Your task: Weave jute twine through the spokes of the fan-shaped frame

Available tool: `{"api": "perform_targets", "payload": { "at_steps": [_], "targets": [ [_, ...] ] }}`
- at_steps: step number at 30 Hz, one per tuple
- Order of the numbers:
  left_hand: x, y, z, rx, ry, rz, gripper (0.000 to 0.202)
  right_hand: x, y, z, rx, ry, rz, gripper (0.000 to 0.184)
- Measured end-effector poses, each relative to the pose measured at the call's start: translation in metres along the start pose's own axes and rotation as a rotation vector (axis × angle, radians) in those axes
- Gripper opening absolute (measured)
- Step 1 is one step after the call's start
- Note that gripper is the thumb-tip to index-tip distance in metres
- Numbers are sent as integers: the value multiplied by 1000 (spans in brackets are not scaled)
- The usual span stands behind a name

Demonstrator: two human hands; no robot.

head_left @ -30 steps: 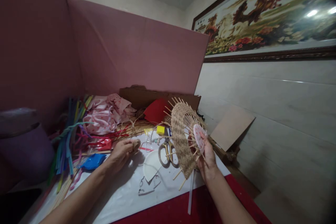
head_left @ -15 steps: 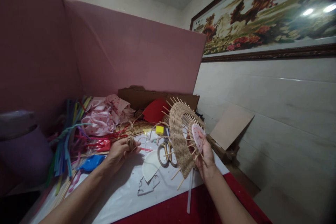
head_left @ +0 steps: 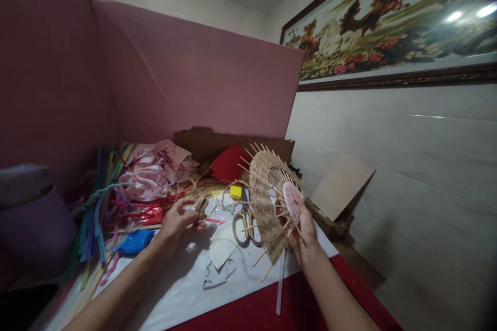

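Observation:
My right hand grips a half-woven straw basket on its side by its pink round base, with wooden spokes sticking out around the rim. My left hand is closed on a small ball of twine, held just above the white sheet. A thin strand runs from the ball toward the basket. Scissors with gold handles lie on the sheet between the two hands.
A pile of coloured strips and sticks, pink cloth, a straw bundle, a red sheet and a yellow block crowd the back. A cardboard box stands against the pink partition. A board leans on the right wall.
My left hand has lifted the twine ball off the sheet and turned it upright, shifting slightly right. The basket in my right hand has stayed nearly still.

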State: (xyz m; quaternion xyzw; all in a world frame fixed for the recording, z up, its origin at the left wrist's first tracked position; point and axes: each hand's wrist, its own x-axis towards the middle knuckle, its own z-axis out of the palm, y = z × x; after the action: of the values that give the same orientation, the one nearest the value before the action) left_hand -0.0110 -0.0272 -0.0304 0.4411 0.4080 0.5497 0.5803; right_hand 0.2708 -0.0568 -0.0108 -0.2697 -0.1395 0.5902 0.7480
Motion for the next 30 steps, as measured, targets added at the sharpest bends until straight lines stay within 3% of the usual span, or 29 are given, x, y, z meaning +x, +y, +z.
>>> {"api": "perform_targets", "payload": {
  "at_steps": [3, 8, 17, 21, 27, 30],
  "targets": [
    [-3, 4, 1, 127, -77, 45, 52, 1, 0, -3, -46, -13, 10, 25],
    [-11, 13, 6, 284, -77, 65, 31, -2, -1, 2, -41, 14, -14, 26],
    [-6, 7, 6, 219, -58, 127, 39, 2, 1, -3, -59, -18, 42, 26],
    [-9, 7, 9, 241, -86, 84, 38, 0, 0, -1, -31, -3, 27, 27],
    [-12, 7, 11, 343, -53, 97, 21, -1, 0, 1, -32, -13, 48, 22],
    [-11, 3, 12, 319, -93, 124, 21, 0, 0, -1, -36, -18, 50, 21]
  ]
}}
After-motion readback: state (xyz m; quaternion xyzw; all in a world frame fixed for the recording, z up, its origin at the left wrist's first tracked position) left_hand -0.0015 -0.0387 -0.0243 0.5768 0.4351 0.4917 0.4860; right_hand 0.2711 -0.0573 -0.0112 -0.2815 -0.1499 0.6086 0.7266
